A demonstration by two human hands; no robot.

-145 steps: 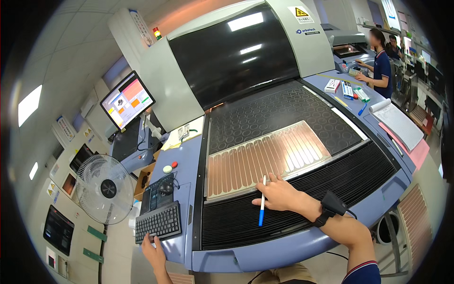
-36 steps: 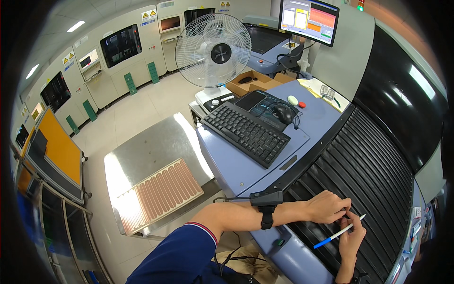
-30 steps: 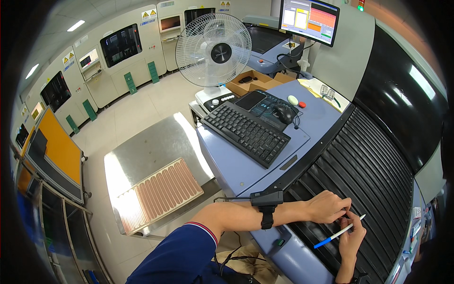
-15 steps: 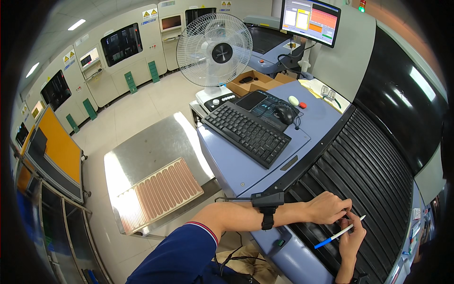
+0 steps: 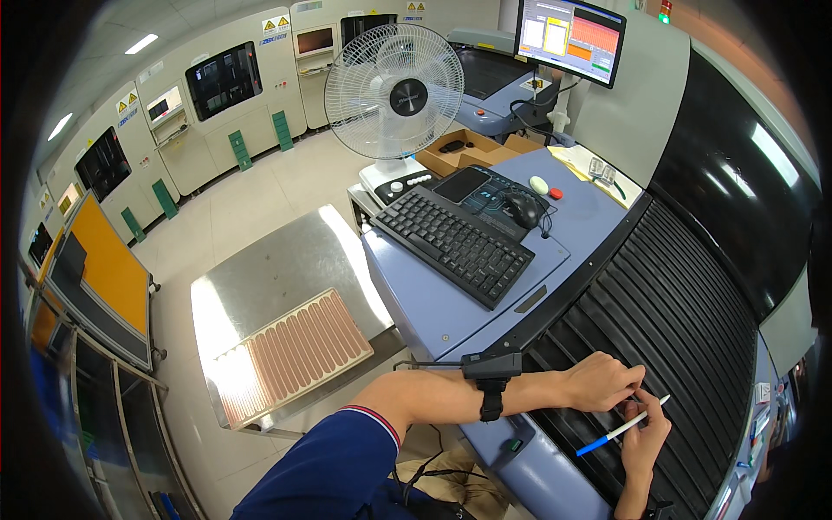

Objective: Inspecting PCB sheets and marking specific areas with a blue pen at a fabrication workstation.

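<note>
My left hand (image 5: 598, 382) is closed, its fingers curled over the black slatted bed (image 5: 685, 286) of the machine. Its fingertips meet those of my right hand (image 5: 646, 440); anything pinched between them is too small or hidden to tell. A white pen with a blue end (image 5: 618, 429) is held in my right hand, lying slantwise across the fingers. The blue end points toward the lower left. A strapped device (image 5: 491, 368) sits on my left forearm.
Left of the bed, the blue machine top carries a black keyboard (image 5: 455, 243), a mouse (image 5: 523, 208) and papers (image 5: 598, 171). A fan (image 5: 394, 91) stands behind. A patterned copper-coloured panel (image 5: 299, 347) lies on a metal table (image 5: 286, 269). A monitor (image 5: 569, 39) hangs above.
</note>
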